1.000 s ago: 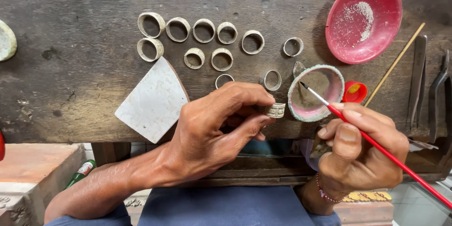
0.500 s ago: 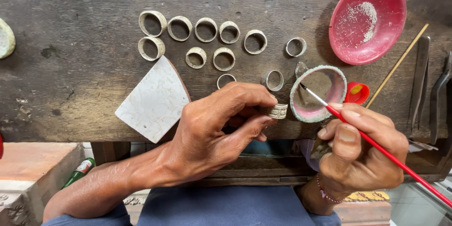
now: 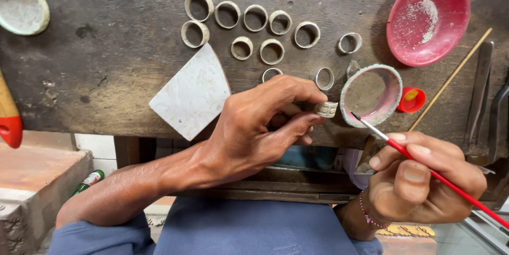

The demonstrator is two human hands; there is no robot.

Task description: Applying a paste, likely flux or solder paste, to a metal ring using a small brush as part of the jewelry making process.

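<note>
Presently, left hand (image 3: 254,127) pinches one metal ring (image 3: 326,109) beside the pink-rimmed dish (image 3: 395,82); right hand (image 3: 424,180) grips a red-handled brush (image 3: 424,165), bristles at that dish. Eleven rings (image 3: 254,27) lie waiting on the bench (image 3: 106,64).

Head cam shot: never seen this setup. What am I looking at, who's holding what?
There is no machine here: a person works with bare hands, and the one camera sits on their head, looking down at a dark wooden bench. The left hand pinches a small metal ring between thumb and fingertips. The right hand holds a red-handled brush, its tip at the rim of a small pinkish bowl. On the bench lie rows of loose metal rings, a white tile piece, a red dish with pale powder and a small red cap.
</note>
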